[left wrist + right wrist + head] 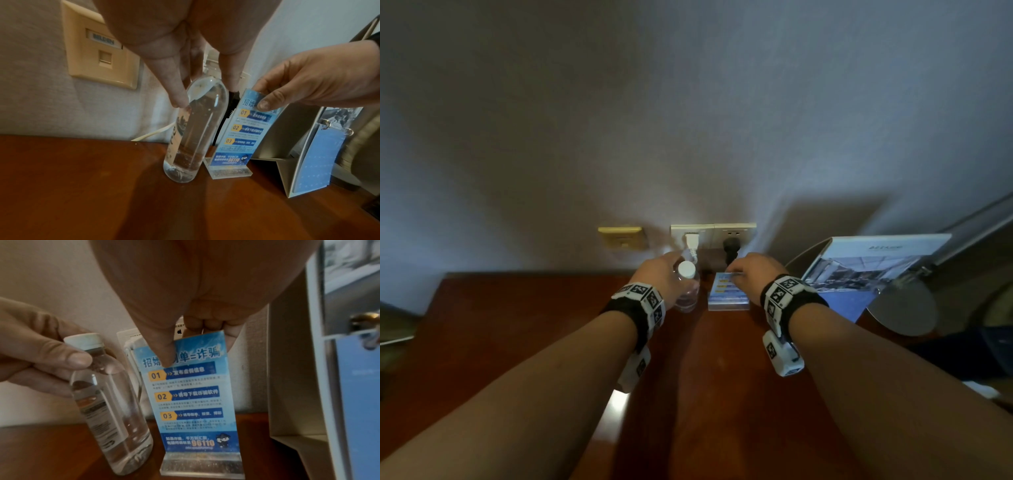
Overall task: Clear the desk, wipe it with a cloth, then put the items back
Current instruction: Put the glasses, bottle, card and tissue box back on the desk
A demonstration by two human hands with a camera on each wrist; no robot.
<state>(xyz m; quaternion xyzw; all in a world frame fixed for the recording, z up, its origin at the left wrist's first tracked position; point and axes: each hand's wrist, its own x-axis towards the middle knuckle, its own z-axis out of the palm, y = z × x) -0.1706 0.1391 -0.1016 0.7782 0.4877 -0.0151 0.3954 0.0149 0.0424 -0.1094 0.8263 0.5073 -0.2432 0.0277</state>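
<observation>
In the head view the left hand hides most of the water bottle, and the right hand covers the top of the acrylic sign, whose print is too small to read there. The booklet stand at the tabletop's right rear corner is partly hidden by a lamp

Seen from head height, looking down both forearms toward the wall; seen close from each wrist, facing along the fingers. Shared by all three: water bottle and acrylic sign.
</observation>
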